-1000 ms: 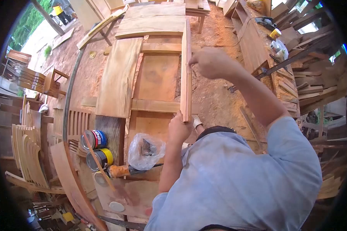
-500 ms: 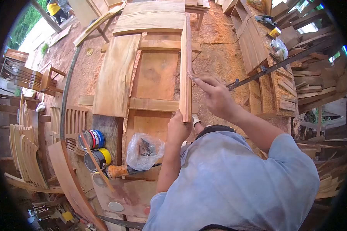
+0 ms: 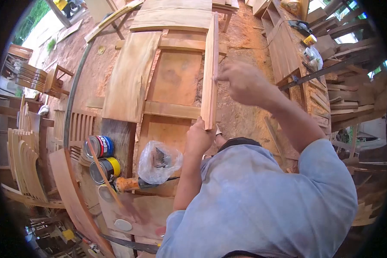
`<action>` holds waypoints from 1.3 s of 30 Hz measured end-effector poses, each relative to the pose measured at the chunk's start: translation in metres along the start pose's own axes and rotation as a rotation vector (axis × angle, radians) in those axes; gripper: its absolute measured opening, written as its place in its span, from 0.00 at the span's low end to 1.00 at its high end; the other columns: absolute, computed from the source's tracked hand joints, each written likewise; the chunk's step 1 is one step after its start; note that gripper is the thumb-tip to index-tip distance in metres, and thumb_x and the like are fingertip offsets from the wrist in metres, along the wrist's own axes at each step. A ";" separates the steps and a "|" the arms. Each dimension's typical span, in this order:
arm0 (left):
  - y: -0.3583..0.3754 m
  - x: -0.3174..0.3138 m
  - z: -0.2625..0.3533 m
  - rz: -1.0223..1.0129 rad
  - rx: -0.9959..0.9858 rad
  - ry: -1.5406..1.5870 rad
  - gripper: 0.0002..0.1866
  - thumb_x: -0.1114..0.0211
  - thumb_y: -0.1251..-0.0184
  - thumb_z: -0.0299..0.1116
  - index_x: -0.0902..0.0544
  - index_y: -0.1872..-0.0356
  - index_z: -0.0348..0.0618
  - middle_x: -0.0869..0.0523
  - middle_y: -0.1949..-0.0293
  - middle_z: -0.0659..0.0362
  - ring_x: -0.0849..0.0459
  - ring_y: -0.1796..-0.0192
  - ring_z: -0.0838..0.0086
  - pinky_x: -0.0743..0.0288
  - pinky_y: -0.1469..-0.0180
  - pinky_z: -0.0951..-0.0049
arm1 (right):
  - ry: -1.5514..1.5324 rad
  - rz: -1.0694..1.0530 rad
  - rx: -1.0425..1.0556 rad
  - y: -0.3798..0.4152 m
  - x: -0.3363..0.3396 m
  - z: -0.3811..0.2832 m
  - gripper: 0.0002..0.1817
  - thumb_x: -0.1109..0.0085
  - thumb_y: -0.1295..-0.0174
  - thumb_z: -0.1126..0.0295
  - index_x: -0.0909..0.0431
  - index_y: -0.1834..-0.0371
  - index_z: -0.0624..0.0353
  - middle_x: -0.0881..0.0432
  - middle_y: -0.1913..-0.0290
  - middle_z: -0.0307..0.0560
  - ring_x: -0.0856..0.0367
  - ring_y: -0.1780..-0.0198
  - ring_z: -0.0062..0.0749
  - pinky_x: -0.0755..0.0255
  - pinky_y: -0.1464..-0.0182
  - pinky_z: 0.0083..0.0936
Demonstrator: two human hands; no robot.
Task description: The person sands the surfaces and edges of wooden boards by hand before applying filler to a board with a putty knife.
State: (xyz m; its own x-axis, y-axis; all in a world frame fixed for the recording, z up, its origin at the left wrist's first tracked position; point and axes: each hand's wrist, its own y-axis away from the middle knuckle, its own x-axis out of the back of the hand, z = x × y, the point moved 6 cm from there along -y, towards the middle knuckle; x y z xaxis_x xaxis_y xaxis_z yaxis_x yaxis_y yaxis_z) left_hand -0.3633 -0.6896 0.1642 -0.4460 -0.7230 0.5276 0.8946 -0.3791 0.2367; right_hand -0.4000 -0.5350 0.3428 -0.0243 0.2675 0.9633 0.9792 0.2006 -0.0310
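Note:
A long narrow wooden board (image 3: 209, 81) stands on its edge, pointing away from me. My left hand (image 3: 200, 136) is closed around its near end. Against the board's right face, about midway along, is my right hand (image 3: 243, 81), slightly blurred. Its fingers are curled with the tips at the wood; whatever they pinch is too small and smeared to name. Left of the board lies a wide pale plank (image 3: 132, 75) across a wooden frame (image 3: 174, 110). Another wide plank (image 3: 172, 19) rests at the far end.
Paint cans (image 3: 105, 170), an orange power tool (image 3: 127, 184) and a clear plastic bag (image 3: 159, 162) with dark small pieces sit to the left. A wooden cabinet (image 3: 284, 51) lies on the right beside stacked timber (image 3: 344, 101). Sawdust covers the floor (image 3: 241, 41).
My right hand has turned and shifted slightly up along the board's right face. My left hand keeps its grip at the near end. The whole view has shifted a little.

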 end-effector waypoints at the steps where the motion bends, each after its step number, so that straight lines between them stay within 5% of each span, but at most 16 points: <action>1: 0.000 -0.001 -0.001 0.006 0.000 0.007 0.19 0.33 0.39 0.40 0.20 0.54 0.35 0.15 0.60 0.36 0.16 0.54 0.40 0.21 0.52 0.48 | 0.006 -0.002 0.007 0.010 -0.003 -0.005 0.23 0.50 0.52 0.81 0.13 0.53 0.60 0.16 0.52 0.55 0.21 0.47 0.53 0.28 0.40 0.41; 4: -0.002 -0.004 -0.007 0.022 0.032 -0.054 0.17 0.35 0.35 0.44 0.18 0.52 0.44 0.14 0.62 0.40 0.15 0.57 0.43 0.20 0.55 0.51 | -0.020 0.066 0.087 0.025 -0.001 -0.008 0.19 0.47 0.52 0.81 0.14 0.56 0.62 0.15 0.54 0.54 0.17 0.50 0.45 0.25 0.44 0.37; 6: -0.002 -0.004 -0.006 0.043 -0.010 -0.054 0.16 0.35 0.35 0.43 0.19 0.54 0.43 0.14 0.63 0.40 0.15 0.57 0.43 0.20 0.55 0.50 | -0.469 -0.002 -0.227 0.029 -0.003 0.018 0.15 0.42 0.50 0.81 0.15 0.57 0.64 0.15 0.57 0.51 0.14 0.55 0.36 0.22 0.50 0.32; 7: -0.002 -0.003 -0.008 0.047 -0.007 -0.053 0.16 0.35 0.35 0.43 0.19 0.54 0.43 0.14 0.63 0.40 0.15 0.57 0.43 0.20 0.55 0.50 | -0.469 -0.005 -0.223 0.030 -0.006 0.032 0.15 0.42 0.50 0.81 0.15 0.57 0.64 0.15 0.57 0.51 0.14 0.55 0.36 0.22 0.50 0.32; 9: -0.002 -0.005 -0.007 0.006 -0.048 -0.030 0.20 0.32 0.41 0.40 0.23 0.58 0.32 0.15 0.63 0.34 0.15 0.55 0.40 0.21 0.53 0.47 | -1.153 -0.067 -0.483 0.030 -0.038 0.076 0.14 0.37 0.45 0.78 0.18 0.54 0.66 0.15 0.59 0.48 0.14 0.58 0.32 0.20 0.53 0.28; 12: -0.001 -0.004 -0.005 0.040 -0.040 -0.031 0.20 0.31 0.41 0.40 0.23 0.59 0.32 0.15 0.64 0.33 0.15 0.57 0.40 0.20 0.55 0.47 | -1.606 -0.113 -0.593 0.027 -0.066 0.091 0.17 0.34 0.42 0.76 0.21 0.49 0.67 0.14 0.56 0.49 0.13 0.60 0.33 0.18 0.54 0.30; 16: 0.001 0.001 -0.001 0.058 -0.005 -0.031 0.19 0.32 0.40 0.40 0.22 0.59 0.32 0.16 0.65 0.32 0.15 0.57 0.40 0.20 0.56 0.48 | -1.786 -0.283 -0.679 0.015 -0.089 0.086 0.13 0.39 0.36 0.73 0.22 0.52 0.68 0.15 0.59 0.49 0.13 0.59 0.37 0.20 0.50 0.36; 23: 0.003 0.000 -0.002 0.090 0.047 0.015 0.19 0.35 0.39 0.39 0.19 0.49 0.41 0.15 0.62 0.37 0.16 0.55 0.41 0.21 0.53 0.49 | -1.755 -0.388 -0.690 0.005 -0.104 0.110 0.13 0.37 0.38 0.74 0.20 0.53 0.69 0.14 0.58 0.53 0.13 0.59 0.39 0.18 0.51 0.37; 26: 0.009 0.003 0.001 0.087 0.126 -0.002 0.17 0.36 0.38 0.38 0.18 0.50 0.44 0.15 0.63 0.38 0.16 0.55 0.42 0.21 0.54 0.51 | -1.450 -0.316 -0.629 0.002 -0.085 0.124 0.15 0.36 0.41 0.75 0.20 0.51 0.68 0.15 0.58 0.48 0.14 0.59 0.34 0.20 0.51 0.31; 29: 0.007 0.007 0.002 0.104 0.156 0.003 0.16 0.37 0.38 0.38 0.17 0.51 0.44 0.15 0.63 0.38 0.16 0.55 0.42 0.21 0.55 0.52 | -1.345 -0.073 -0.283 -0.015 -0.037 0.118 0.20 0.39 0.49 0.80 0.19 0.50 0.69 0.15 0.64 0.47 0.15 0.65 0.30 0.19 0.56 0.28; 32: 0.008 -0.002 -0.006 0.113 0.125 0.034 0.16 0.37 0.38 0.39 0.18 0.52 0.44 0.15 0.63 0.38 0.16 0.55 0.41 0.21 0.55 0.52 | -0.925 0.099 0.130 -0.021 -0.001 0.081 0.19 0.42 0.41 0.82 0.20 0.44 0.66 0.16 0.61 0.46 0.18 0.59 0.29 0.22 0.56 0.25; 33: 0.007 -0.002 -0.008 0.132 0.089 0.045 0.15 0.38 0.38 0.39 0.18 0.52 0.44 0.16 0.63 0.38 0.17 0.55 0.41 0.21 0.55 0.52 | -0.924 0.099 0.134 -0.019 -0.006 0.072 0.19 0.42 0.41 0.82 0.20 0.44 0.66 0.16 0.61 0.46 0.18 0.59 0.29 0.22 0.56 0.25; 35: 0.008 0.000 -0.003 0.144 0.105 0.003 0.15 0.38 0.37 0.38 0.18 0.53 0.44 0.15 0.62 0.38 0.17 0.55 0.41 0.21 0.55 0.51 | -0.391 0.436 0.244 -0.001 -0.007 0.051 0.20 0.43 0.39 0.81 0.20 0.42 0.63 0.19 0.65 0.49 0.19 0.63 0.33 0.24 0.61 0.29; 39: 0.008 0.004 0.004 0.171 0.051 -0.037 0.13 0.36 0.37 0.38 0.18 0.57 0.41 0.15 0.61 0.38 0.17 0.55 0.41 0.22 0.53 0.50 | -0.386 0.520 0.107 0.035 -0.035 0.022 0.22 0.43 0.38 0.81 0.19 0.40 0.58 0.22 0.66 0.52 0.21 0.67 0.38 0.26 0.64 0.29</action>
State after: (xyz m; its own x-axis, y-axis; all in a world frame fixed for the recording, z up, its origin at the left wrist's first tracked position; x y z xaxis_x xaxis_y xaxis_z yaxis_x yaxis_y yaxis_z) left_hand -0.3580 -0.6931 0.1716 -0.2867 -0.7522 0.5932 0.9580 -0.2218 0.1818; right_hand -0.3695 -0.5169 0.3026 0.3567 0.6699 0.6511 0.8579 0.0409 -0.5121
